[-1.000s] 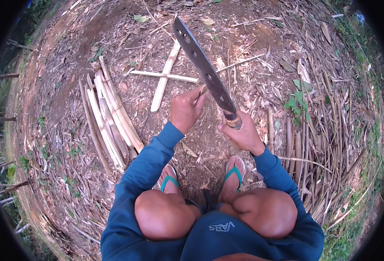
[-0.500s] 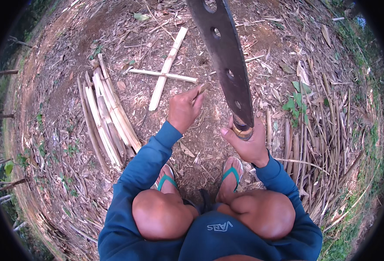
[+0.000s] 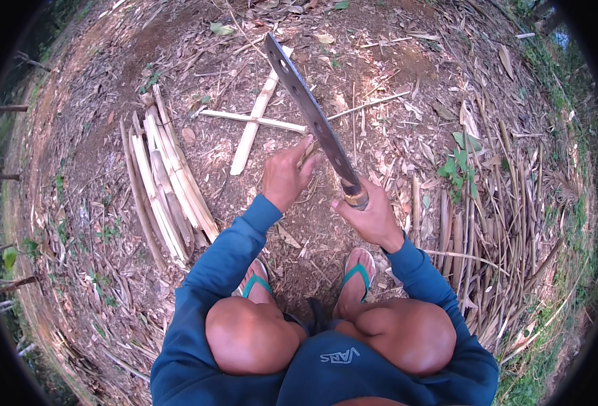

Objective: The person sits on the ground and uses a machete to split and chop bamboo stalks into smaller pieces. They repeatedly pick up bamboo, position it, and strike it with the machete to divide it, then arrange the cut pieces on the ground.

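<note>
My right hand (image 3: pixel 377 218) is closed round the wooden handle of a machete (image 3: pixel 310 108), whose dark blade has a row of holes. The blade rises tilted toward the far left, its lower part close beside my left hand (image 3: pixel 284 174). Between the left fingers and thumb is a short piece of wood (image 3: pixel 308 153), of which only the upper end shows. Whether the blade touches this wood I cannot tell. Just beyond, a thin pale split stick (image 3: pixel 217 114) lies crosswise over a wider split stick (image 3: pixel 247 143) on the ground.
On the left lies a pile of pale split sticks (image 3: pixel 170 169). A large heap of thin brown sticks (image 3: pixel 475 250) spreads along the right, near a green leafy plant (image 3: pixel 456 166). Dry leaves and wood chips litter the soil. My sandalled feet (image 3: pixel 356 274) are below my hands.
The machete has swung away and to the left, its blade now leaning over toward the wood in my left hand. My right hand has shifted slightly left; the left hand has barely moved.
</note>
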The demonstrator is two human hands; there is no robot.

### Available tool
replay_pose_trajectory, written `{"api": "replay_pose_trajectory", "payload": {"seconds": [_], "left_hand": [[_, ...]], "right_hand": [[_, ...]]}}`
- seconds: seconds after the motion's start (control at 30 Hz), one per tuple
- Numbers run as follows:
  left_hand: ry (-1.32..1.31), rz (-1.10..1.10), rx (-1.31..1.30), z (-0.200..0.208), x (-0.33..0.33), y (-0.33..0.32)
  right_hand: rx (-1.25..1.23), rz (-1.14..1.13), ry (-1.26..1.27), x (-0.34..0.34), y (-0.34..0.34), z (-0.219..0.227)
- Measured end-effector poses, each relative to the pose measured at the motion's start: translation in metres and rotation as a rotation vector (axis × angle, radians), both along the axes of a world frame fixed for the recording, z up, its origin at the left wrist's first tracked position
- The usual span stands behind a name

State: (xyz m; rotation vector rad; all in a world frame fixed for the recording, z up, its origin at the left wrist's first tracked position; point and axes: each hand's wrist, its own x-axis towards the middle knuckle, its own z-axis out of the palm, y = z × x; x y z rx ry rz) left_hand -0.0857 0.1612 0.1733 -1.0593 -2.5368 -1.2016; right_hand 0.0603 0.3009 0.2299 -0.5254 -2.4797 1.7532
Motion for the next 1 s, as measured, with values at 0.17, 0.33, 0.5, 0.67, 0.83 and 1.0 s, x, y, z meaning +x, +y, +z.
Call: {"api": "replay_pose_trajectory", "payload": {"seconds": [0.17, 0.33, 0.5, 0.67, 0.83, 1.0], "left_hand": [[0.034, -0.052, 0.114, 0.051, -0.001, 0.005], [-0.103, -0.094, -0.072, -0.014, 0.003, 0.011], [-0.242, -0.038, -0.244, -0.010, 0.001, 0.006], [-0.040, -0.117, 0.034, 0.049, -0.006, 0.012], [-0.090, -0.146, -0.250, -0.068, 0.010, -0.029], [-0.265, -0.159, -0.227, -0.085, 0.045, -0.058]], "right_hand": [[-0.006, 0.023, 0.149, 0.005, 0.008, 0.045], [0.002, 0.011, 0.028, -0.014, 0.014, 0.008], [0.043, 0.027, 0.070, -0.017, 0.018, 0.024], [-0.082, 0.016, 0.177, -0.010, 0.014, 0.054], [0.028, 0.039, 0.093, -0.038, 0.016, -0.023], [0.096, 0.023, 0.111, -0.029, 0.019, 0.024]]}}
